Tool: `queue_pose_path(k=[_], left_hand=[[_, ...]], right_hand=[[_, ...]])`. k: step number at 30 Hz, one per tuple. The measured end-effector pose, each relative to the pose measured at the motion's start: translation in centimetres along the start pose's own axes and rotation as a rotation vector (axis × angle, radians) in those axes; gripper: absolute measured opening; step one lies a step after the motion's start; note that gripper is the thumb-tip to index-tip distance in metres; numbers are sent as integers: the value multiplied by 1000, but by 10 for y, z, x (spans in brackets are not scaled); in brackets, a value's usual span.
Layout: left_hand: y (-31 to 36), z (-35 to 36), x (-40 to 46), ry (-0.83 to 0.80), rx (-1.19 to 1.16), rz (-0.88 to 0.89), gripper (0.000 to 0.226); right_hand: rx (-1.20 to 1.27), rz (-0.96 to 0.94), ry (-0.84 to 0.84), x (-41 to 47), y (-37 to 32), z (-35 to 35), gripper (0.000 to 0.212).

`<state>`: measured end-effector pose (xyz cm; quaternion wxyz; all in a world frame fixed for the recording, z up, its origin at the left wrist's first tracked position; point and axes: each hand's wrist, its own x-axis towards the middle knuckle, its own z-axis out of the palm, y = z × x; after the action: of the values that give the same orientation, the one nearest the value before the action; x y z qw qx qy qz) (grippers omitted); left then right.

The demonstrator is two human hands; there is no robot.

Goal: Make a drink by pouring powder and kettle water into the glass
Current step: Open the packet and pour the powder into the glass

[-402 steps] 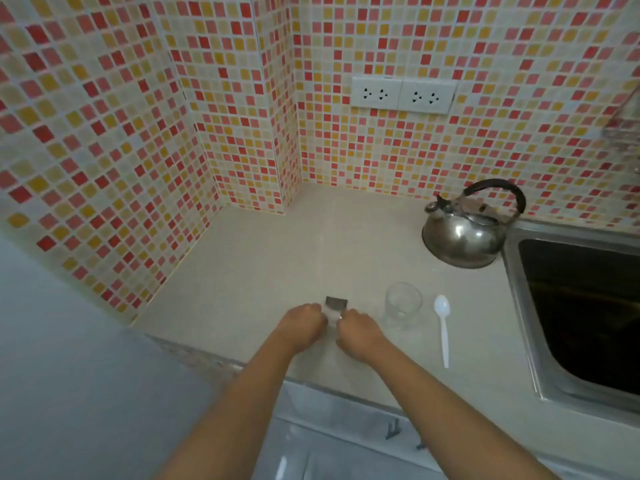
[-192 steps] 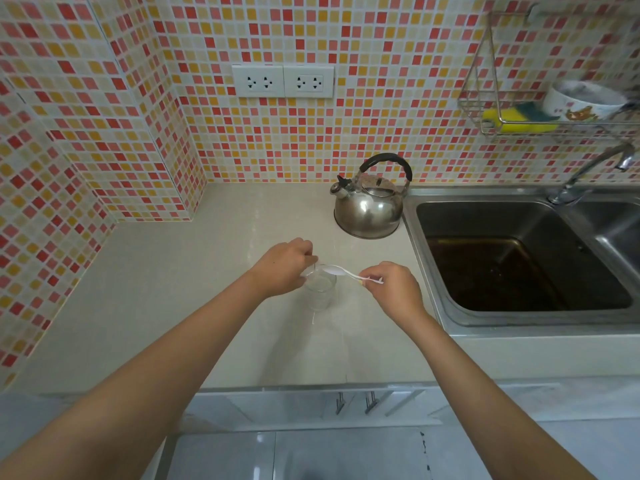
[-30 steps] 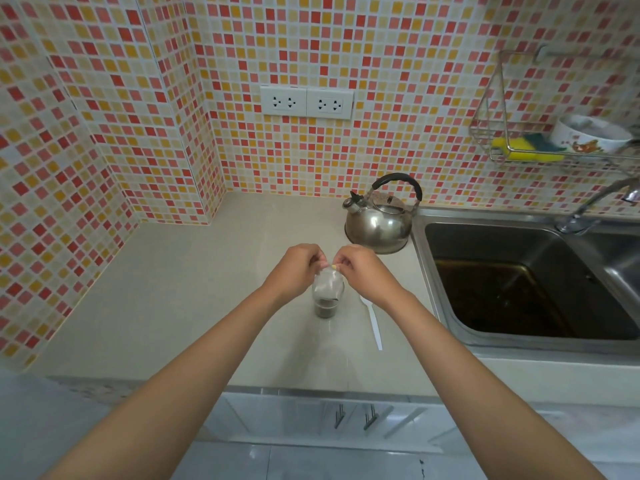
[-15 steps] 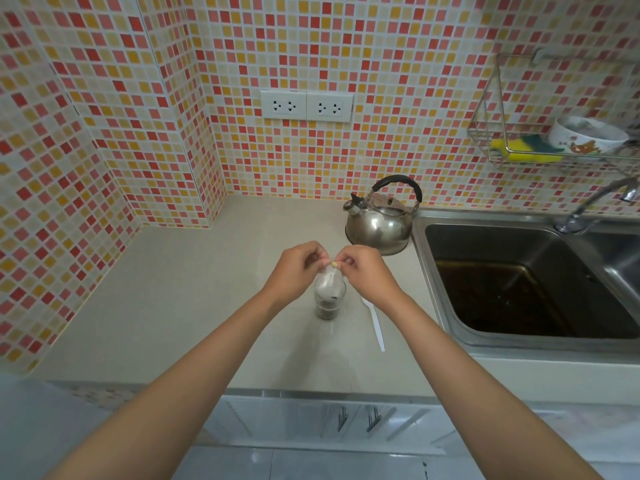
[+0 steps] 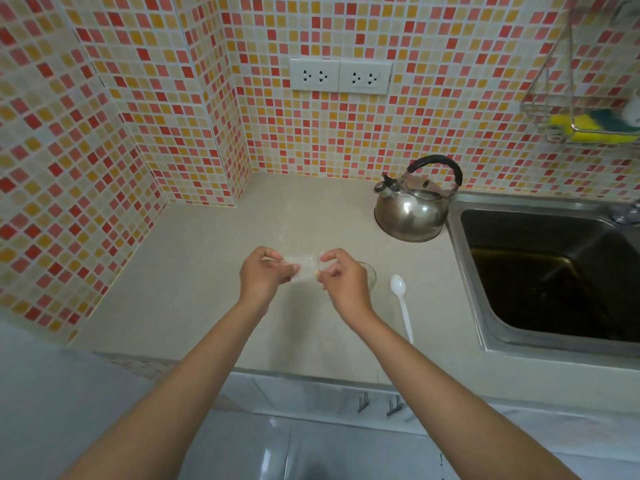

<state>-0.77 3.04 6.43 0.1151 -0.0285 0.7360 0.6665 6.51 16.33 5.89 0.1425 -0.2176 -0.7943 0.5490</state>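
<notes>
A small clear plastic powder packet [image 5: 304, 268] is stretched flat between my hands over the counter. My left hand [image 5: 265, 277] pinches its left end and my right hand [image 5: 341, 280] pinches its right end. The glass [image 5: 370, 277] stands just behind my right hand, mostly hidden by it, and its contents cannot be seen. A white plastic spoon [image 5: 401, 304] lies on the counter to the right of the glass. The steel kettle [image 5: 414, 206] with a black handle stands at the back, by the sink.
A steel sink [image 5: 554, 271] takes up the right side, with a tap [image 5: 628, 211] at its far edge. A wire rack [image 5: 581, 112] with a yellow sponge hangs on the tiled wall. Two sockets [image 5: 341, 76] sit above the beige counter [image 5: 194, 271].
The packet was upended over the glass, held at its top by both hands. Now it is off the glass, to the left, and pulled flat between them.
</notes>
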Motion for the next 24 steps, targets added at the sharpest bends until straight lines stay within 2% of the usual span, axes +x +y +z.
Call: queue_pose_path(k=[5,9,15,17,20,24], left_hand=[[-28,-11,24,-51,109,-15,15],[-51,-8,39,-119,363,-15,30],[-82,2,45,-137,559,17,27],[-86,3,45,-169,621,68,21],[-90,3,45,-232,776,247,18],[-98,1,47,-236,858,285,13]], right_hand=[[-145,34,-58,6,28,39,22],[-293,92,-139,13,49,54,31],[-549,19,-232,21,66,63,26],[-635,-17,-257,23,70,63,24],[-804,-100,-273,22,71,64,24],[-942,-181,-278,17,73,61,26]])
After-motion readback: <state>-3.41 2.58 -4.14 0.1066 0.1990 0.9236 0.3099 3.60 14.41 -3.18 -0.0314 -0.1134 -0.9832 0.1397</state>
